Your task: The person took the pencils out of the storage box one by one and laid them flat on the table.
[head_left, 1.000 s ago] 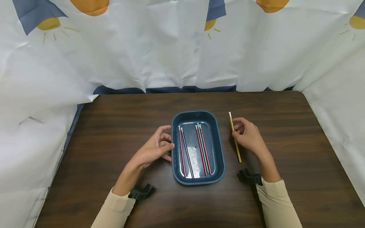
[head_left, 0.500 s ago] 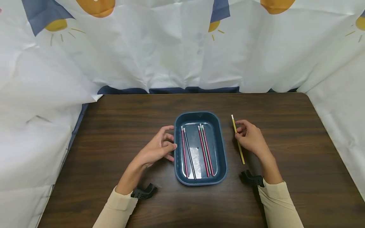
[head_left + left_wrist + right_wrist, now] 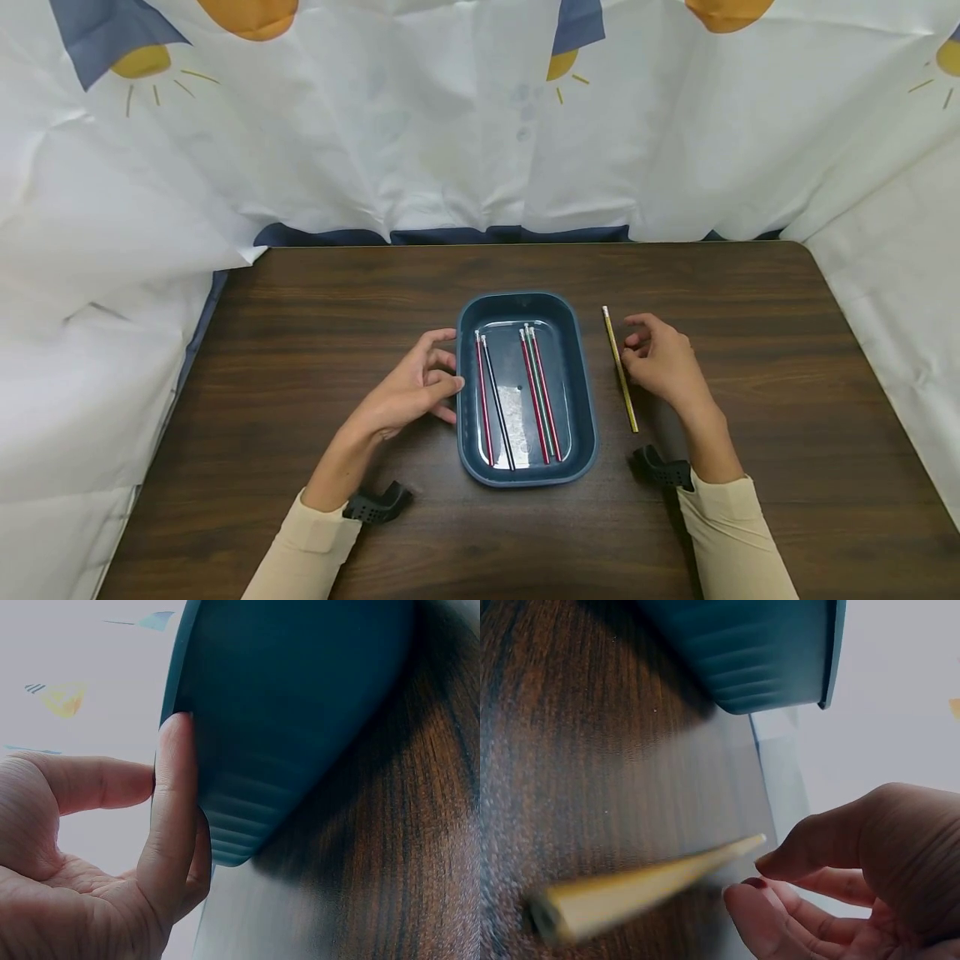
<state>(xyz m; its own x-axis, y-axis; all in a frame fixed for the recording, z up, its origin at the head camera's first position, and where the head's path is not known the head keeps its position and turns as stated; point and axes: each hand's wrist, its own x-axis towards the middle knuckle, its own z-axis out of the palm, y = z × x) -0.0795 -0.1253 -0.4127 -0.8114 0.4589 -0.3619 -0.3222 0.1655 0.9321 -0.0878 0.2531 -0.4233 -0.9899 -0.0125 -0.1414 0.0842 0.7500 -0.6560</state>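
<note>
My left hand [image 3: 415,385] pinches the left rim of a dark blue plastic tray [image 3: 465,460], thumb at the rim. In the left wrist view, a finger [image 3: 177,765] lies along the tray's outer wall. Inside the tray, a red pencil [image 3: 483,400] and a dark pencil [image 3: 497,400] lie at the left. Another red pencil [image 3: 534,396], a green one and a further red one lie close together at the right. On the table right of the tray rests a yellow pencil [image 3: 619,371], white eraser end away. My right hand [image 3: 663,362] is just beside it, fingers loosely bent and holding nothing.
The dark wood table [image 3: 360,287] is bounded at the back by a white patterned curtain [image 3: 450,150]. Black wrist straps [image 3: 378,503] are on both wrists, below beige sleeves [image 3: 303,546].
The right hand has let go of the yellow pencil, which now lies on the table slightly left of the fingers. The left hand keeps its hold on the tray.
</note>
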